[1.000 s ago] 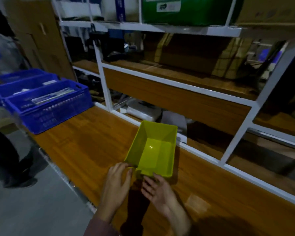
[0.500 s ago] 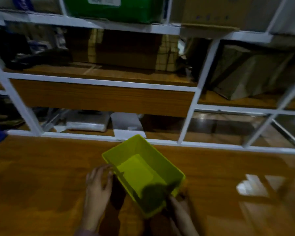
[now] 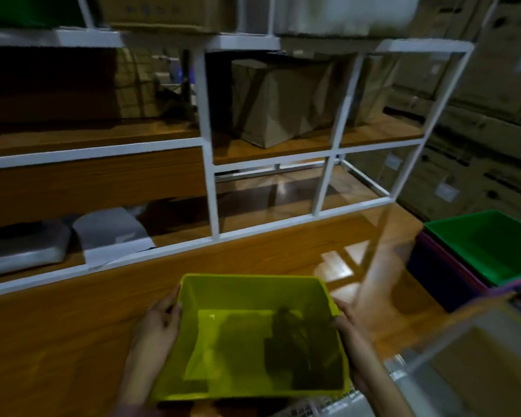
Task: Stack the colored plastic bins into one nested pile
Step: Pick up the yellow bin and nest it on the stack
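Observation:
A yellow-green plastic bin [image 3: 223, 296] is held in front of me above the wooden bench. My left hand [image 3: 158, 322] grips its left wall and my right hand [image 3: 348, 322] grips its right wall. The bin is empty, with dark shadows on its floor. At the far right a green bin [image 3: 487, 248] sits nested inside a purple bin [image 3: 442, 275], both resting on the bench and apart from the yellow-green bin.
A white metal shelf frame [image 3: 206, 139] with wooden boards stands behind the bench [image 3: 57, 326]. Cardboard boxes [image 3: 277, 100] and grey wrapped packages [image 3: 109, 233] lie on its shelves. A blurred clear box edge [image 3: 463, 341] shows at the lower right.
The view has swung right, bringing the green and purple bins into sight. Both hands now grip the yellow-green bin by its sides, and it has turned square to me and come closer.

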The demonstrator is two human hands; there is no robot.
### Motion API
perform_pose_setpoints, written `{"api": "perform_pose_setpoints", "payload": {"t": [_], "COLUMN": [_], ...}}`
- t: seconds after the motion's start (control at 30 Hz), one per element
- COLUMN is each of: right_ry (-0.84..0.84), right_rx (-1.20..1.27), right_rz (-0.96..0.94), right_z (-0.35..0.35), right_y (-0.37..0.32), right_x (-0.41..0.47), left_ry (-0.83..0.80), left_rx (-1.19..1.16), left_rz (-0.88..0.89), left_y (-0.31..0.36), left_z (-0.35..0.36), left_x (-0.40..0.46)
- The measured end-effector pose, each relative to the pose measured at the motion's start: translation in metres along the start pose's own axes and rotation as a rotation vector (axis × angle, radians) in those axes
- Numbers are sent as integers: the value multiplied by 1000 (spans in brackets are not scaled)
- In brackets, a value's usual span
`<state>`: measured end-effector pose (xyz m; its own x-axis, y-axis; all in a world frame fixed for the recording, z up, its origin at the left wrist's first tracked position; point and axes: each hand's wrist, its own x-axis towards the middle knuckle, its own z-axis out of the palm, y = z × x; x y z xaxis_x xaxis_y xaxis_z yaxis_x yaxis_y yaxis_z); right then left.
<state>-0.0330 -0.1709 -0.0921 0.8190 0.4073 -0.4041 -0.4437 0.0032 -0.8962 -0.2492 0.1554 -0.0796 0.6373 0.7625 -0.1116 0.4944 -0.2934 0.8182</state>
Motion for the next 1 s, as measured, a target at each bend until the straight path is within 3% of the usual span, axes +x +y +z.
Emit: {"api": "perform_pose_setpoints", "payload": {"t": [0.13, 0.33, 0.63, 0.8, 1.0], "right_ry": [27, 37, 268, 338, 430], "right_rx": [-89, -193, -249, -241, -281], "right_rz": [-180, -411, -635, -666, -630], "right_z": [-88, -203, -357, -437, -525], "right_y": [-62, -151, -268, -325, -369], "right_x": [15, 43, 84, 105, 147], "left_ry": [182, 346, 320, 233, 142], "left_rx": [-94, -385, -531, -682, -639], "left_rz": [155, 203, 308, 359, 411], "left_y": [80, 193, 342, 424, 486], "left_z": [72, 178, 334, 414, 499], "left_x": [-22, -49, -45, -31, -8]}}
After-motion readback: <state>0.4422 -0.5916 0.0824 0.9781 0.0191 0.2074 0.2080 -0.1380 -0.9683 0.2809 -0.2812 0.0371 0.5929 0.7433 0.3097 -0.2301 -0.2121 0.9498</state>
